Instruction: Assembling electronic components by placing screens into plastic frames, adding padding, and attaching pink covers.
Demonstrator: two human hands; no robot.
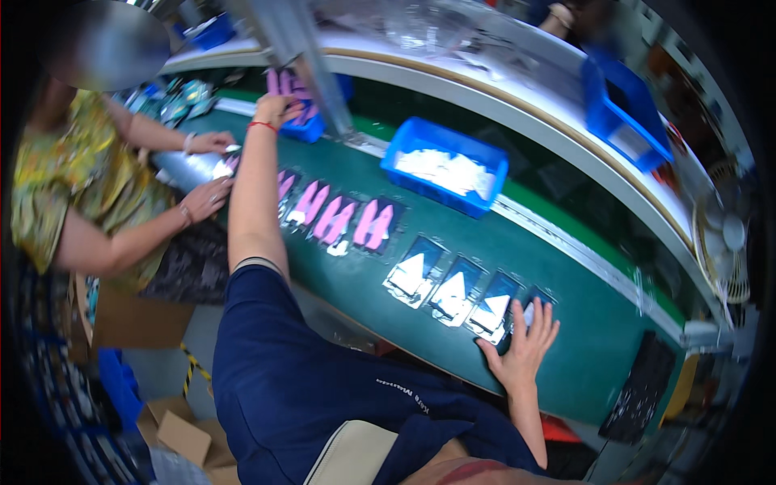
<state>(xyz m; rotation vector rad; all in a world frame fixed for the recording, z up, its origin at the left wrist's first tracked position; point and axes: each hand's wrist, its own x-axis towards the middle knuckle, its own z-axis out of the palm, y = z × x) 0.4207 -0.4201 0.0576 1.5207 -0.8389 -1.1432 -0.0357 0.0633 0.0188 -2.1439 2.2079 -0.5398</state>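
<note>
My left hand (279,109), with a red cord at its wrist, reaches far forward to a blue bin (305,129) of pink pointed pieces (284,83). Its fingers touch or overlap those pieces; blur hides whether they grip one. At the right, my right hand (524,349) has its fingers spread over the last dark packet (533,307) in a row. Beside it lie several dark flat packets (491,305) with white pointed pieces on them. Further left along the row, similar packets (376,224) carry pairs of pink pieces. My left forearm hides part of the row.
A blue bin of white pieces (444,171) stands behind the row on the green work surface (339,279). To the left, a co-worker's hands (206,194) handle a small item. A raised shelf (453,77) runs along the back, bearing another blue bin (622,113). A black sheet (638,388) lies at the right end.
</note>
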